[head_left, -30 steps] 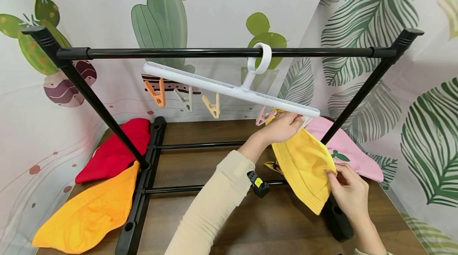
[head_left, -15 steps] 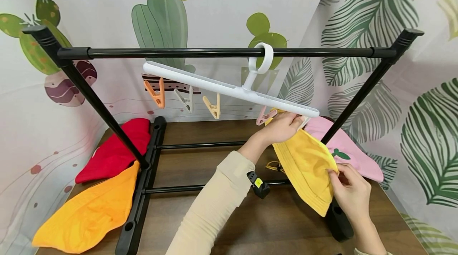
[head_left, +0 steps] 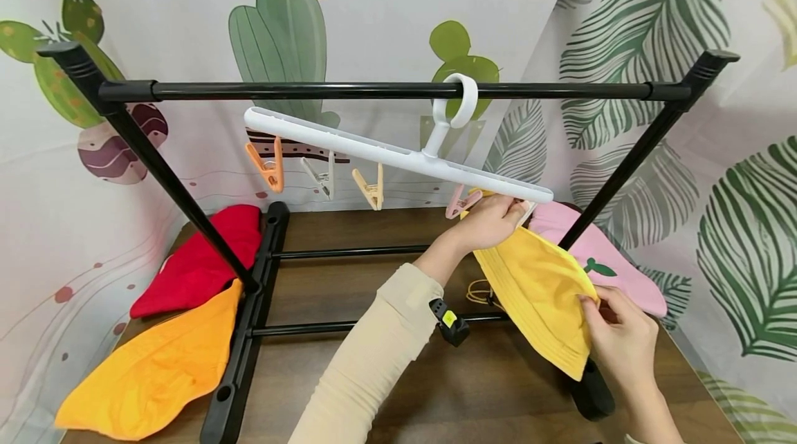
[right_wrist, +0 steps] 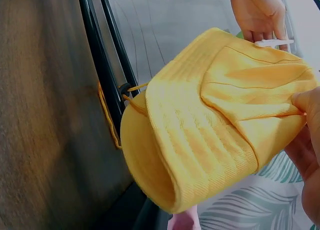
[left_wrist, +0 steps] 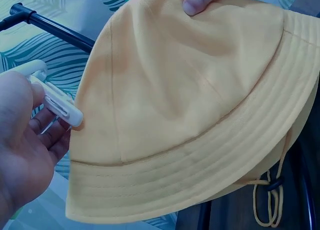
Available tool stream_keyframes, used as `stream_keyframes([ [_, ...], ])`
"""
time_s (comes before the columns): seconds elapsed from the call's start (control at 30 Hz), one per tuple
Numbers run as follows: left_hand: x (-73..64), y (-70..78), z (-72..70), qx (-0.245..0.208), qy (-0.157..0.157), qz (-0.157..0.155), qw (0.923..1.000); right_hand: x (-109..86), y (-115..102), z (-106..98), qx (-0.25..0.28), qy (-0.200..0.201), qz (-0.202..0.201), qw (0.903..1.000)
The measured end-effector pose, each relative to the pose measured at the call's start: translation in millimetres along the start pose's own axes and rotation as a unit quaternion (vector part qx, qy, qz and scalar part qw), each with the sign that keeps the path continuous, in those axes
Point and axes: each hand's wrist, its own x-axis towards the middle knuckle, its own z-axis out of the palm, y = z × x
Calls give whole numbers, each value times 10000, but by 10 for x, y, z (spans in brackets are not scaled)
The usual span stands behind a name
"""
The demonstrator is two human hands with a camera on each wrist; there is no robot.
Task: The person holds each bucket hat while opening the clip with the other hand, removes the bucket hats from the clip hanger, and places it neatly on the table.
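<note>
A yellow bucket hat [head_left: 532, 285] hangs tilted below the right end of the white clip hanger [head_left: 373, 150]. My left hand [head_left: 488, 224] pinches a white clothes peg [left_wrist: 61, 109] at that end. In the left wrist view the peg's tip is right at the hat's edge. My right hand [head_left: 625, 337] pinches the hat's crown between thumb and fingers, with the fabric creasing there. A drawcord [left_wrist: 270, 205] with a dark toggle dangles from under the brim. Left of my left hand, a pink peg [head_left: 462, 202] hangs on the same hanger.
The hanger hooks over a black rack's top bar [head_left: 299, 90]. Orange [head_left: 268, 167], grey [head_left: 320, 178] and cream pegs [head_left: 370, 188] hang on its left part. A red hat [head_left: 205, 264] and an orange hat [head_left: 156, 368] lie left; a pink hat [head_left: 613, 264] lies right.
My right hand has shifted a little right and down, drawing the yellow hat's crown with it. The hanger's left end has turned slightly. My left hand has stayed nearly still.
</note>
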Motion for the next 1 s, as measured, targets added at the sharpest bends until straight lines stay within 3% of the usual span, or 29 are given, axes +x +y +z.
stream_keyframes([
  [0.63, -10, -59, 13, -356, 103, -44, 9993, 12, 157, -264, -131, 227, -113, 9996],
  [1.0, -21, -73, 27, -568, 33, -104, 9983, 82, 100, -386, -15, 333, -195, 9993],
])
